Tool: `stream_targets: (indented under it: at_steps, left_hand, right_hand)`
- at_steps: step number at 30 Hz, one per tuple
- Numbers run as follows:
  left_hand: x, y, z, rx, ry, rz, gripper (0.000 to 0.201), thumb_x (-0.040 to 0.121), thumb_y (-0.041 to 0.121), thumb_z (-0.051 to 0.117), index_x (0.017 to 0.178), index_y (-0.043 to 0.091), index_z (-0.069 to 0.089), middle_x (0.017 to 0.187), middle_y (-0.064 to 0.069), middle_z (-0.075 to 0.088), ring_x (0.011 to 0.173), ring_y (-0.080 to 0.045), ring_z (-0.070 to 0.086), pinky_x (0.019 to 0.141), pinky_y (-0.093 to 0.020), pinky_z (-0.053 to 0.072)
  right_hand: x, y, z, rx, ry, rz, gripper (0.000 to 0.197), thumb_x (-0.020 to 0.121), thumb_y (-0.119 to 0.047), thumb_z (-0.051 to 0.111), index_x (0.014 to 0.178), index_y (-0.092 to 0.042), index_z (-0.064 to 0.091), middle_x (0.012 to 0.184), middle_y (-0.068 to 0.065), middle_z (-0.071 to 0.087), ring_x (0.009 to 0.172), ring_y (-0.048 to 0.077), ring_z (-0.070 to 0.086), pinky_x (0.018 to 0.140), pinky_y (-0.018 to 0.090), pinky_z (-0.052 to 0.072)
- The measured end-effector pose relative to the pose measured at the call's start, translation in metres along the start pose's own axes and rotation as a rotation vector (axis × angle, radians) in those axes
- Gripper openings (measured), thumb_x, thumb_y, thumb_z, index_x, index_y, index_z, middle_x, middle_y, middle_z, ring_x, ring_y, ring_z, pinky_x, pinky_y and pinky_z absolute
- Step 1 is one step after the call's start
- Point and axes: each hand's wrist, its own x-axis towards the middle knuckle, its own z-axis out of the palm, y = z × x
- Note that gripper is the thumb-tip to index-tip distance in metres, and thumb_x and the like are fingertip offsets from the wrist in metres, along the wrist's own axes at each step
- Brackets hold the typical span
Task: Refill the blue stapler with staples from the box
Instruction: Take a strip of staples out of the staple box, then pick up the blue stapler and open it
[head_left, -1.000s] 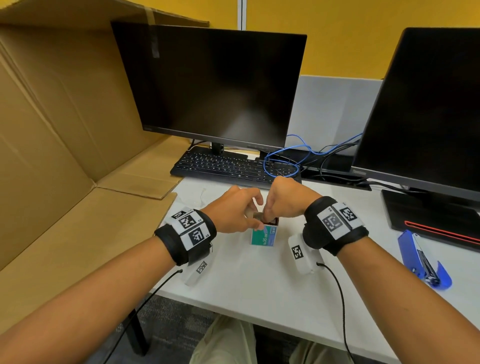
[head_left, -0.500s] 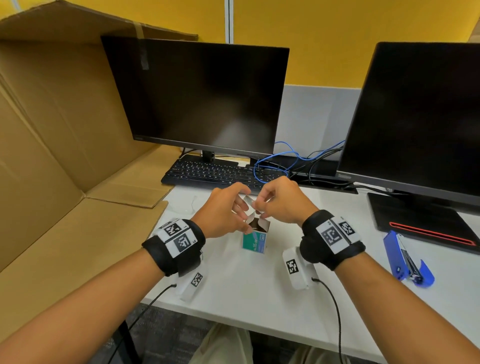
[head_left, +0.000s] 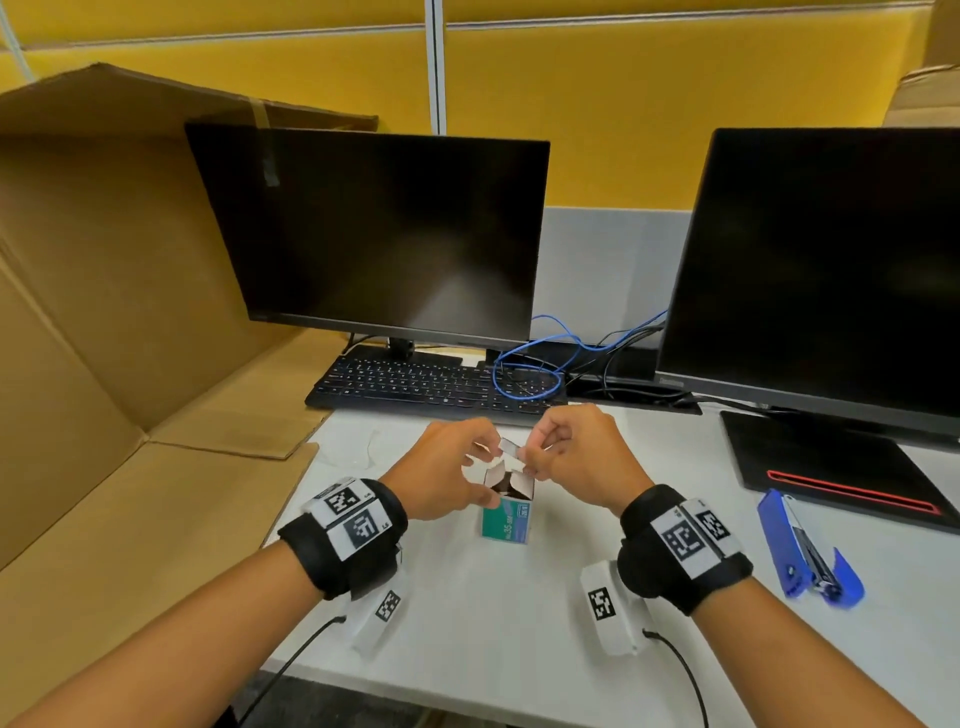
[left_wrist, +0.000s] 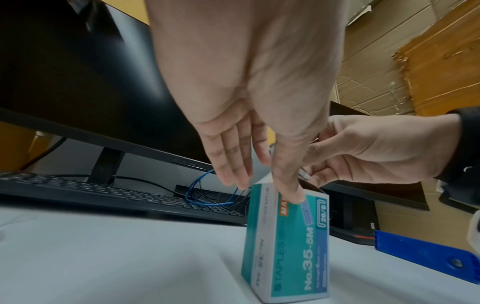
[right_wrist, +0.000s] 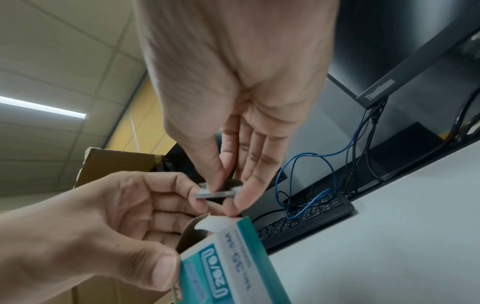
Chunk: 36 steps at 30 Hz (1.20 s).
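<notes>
A teal staple box (head_left: 506, 524) stands on end on the white desk (head_left: 519, 623), its top flaps open. My left hand (head_left: 485, 475) holds the box near its top, thumb on the near face (left_wrist: 293, 195), fingers behind it. My right hand (head_left: 530, 460) pinches a short grey strip of staples (right_wrist: 218, 194) just above the open box (right_wrist: 228, 267); a left fingertip touches the strip's other end. The blue stapler (head_left: 802, 551) lies swung open on the desk to the right, away from both hands. Its blue body (left_wrist: 420, 251) also shows in the left wrist view.
A black keyboard (head_left: 431, 387) and tangled blue cable (head_left: 524, 364) lie just behind the hands. Two dark monitors (head_left: 384, 234) stand at the back; the right one's base (head_left: 831, 467) sits close to the stapler. An opened cardboard box (head_left: 104, 364) fills the left side.
The right hand has drawn a strip of staples up out of the box, whose flaps now stand open. The left hand has stayed on the box. The head view has tilted upward.
</notes>
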Motion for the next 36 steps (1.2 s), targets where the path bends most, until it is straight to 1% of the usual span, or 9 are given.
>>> stream_targets:
  at_steps: [3,7,13,16,19,24,29,34,36]
  left_hand:
    - [0.006,0.006,0.004,-0.017,-0.031,0.01,0.055,0.07,0.018,0.085,0.108,0.028,0.048,0.118,0.007,0.061,0.103,-0.009,0.063,0.082,-0.035,0.061]
    - [0.013,0.012,0.01,0.036,-0.043,0.046,0.048,0.074,0.018,0.083,0.1,0.03,0.045,0.113,0.006,0.064,0.1,-0.01,0.062,0.08,-0.035,0.06]
    - [0.028,0.028,0.025,0.109,-0.012,0.112,0.038,0.076,0.016,0.081,0.099,0.026,0.052,0.111,0.004,0.061,0.099,-0.014,0.063,0.073,-0.033,0.062]
    - [0.037,0.038,0.032,0.177,-0.03,0.179,0.044,0.075,0.019,0.082,0.107,0.033,0.056,0.114,0.009,0.056,0.098,-0.014,0.062,0.079,-0.034,0.06]
    - [0.047,0.049,0.04,0.251,-0.076,0.232,0.047,0.078,0.019,0.079,0.119,0.034,0.062,0.12,0.01,0.057,0.102,-0.013,0.059,0.083,-0.031,0.058]
    - [0.063,0.067,0.056,0.329,-0.126,0.298,0.03,0.083,0.015,0.074,0.112,0.02,0.073,0.119,0.003,0.065,0.108,-0.018,0.061,0.083,-0.028,0.058]
    - [0.073,0.082,0.07,0.387,-0.117,0.305,0.031,0.089,0.012,0.066,0.12,0.015,0.069,0.13,-0.001,0.066,0.12,-0.022,0.061,0.089,-0.034,0.058]
    - [0.08,0.087,0.079,0.494,-0.112,0.289,0.039,0.094,0.011,0.055,0.131,0.021,0.062,0.133,-0.002,0.065,0.124,-0.028,0.059,0.086,-0.039,0.059]
    - [0.083,0.087,0.078,0.509,-0.099,0.273,0.039,0.094,0.013,0.055,0.132,0.022,0.061,0.133,-0.001,0.064,0.123,-0.027,0.06,0.084,-0.039,0.059]
  right_hand:
    - [-0.003,0.006,-0.007,0.041,0.032,0.014,0.008,0.08,-0.011,0.075,0.078,-0.012,0.068,0.078,0.008,0.075,0.068,0.017,0.075,0.069,0.035,0.063]
    - [-0.007,0.014,-0.017,0.049,0.066,0.024,0.011,0.085,-0.003,0.066,0.089,-0.012,0.07,0.085,0.011,0.072,0.073,0.023,0.072,0.065,0.03,0.062]
    - [-0.016,0.026,-0.033,-0.054,-0.03,0.07,0.045,0.087,0.009,0.053,0.121,-0.02,0.062,0.099,0.005,0.067,0.081,0.012,0.062,0.082,0.029,0.054]
    - [-0.023,0.033,-0.043,-0.095,-0.022,0.073,0.053,0.089,0.01,0.049,0.129,-0.023,0.058,0.101,0.006,0.07,0.091,0.017,0.061,0.094,0.033,0.05]
    - [-0.031,0.042,-0.055,-0.105,-0.036,0.092,0.05,0.091,0.01,0.04,0.126,-0.02,0.063,0.101,0.005,0.069,0.096,0.018,0.06,0.091,0.03,0.047]
    - [-0.047,0.062,-0.073,0.062,-0.033,0.221,0.045,0.096,0.001,0.03,0.112,-0.012,0.071,0.085,0.006,0.067,0.074,0.008,0.05,0.07,0.026,0.043]
    - [-0.058,0.081,-0.09,0.244,0.045,0.295,0.046,0.098,-0.003,0.029,0.101,-0.013,0.074,0.073,0.005,0.064,0.064,0.014,0.048,0.057,0.025,0.044]
    - [-0.059,0.089,-0.106,0.271,0.072,0.416,0.036,0.097,-0.009,0.04,0.089,-0.021,0.072,0.072,0.005,0.058,0.06,0.014,0.046,0.056,0.025,0.044]
    - [-0.062,0.093,-0.109,0.244,0.128,0.432,0.021,0.095,-0.021,0.052,0.091,-0.016,0.072,0.082,-0.001,0.06,0.073,0.014,0.054,0.068,0.027,0.047]
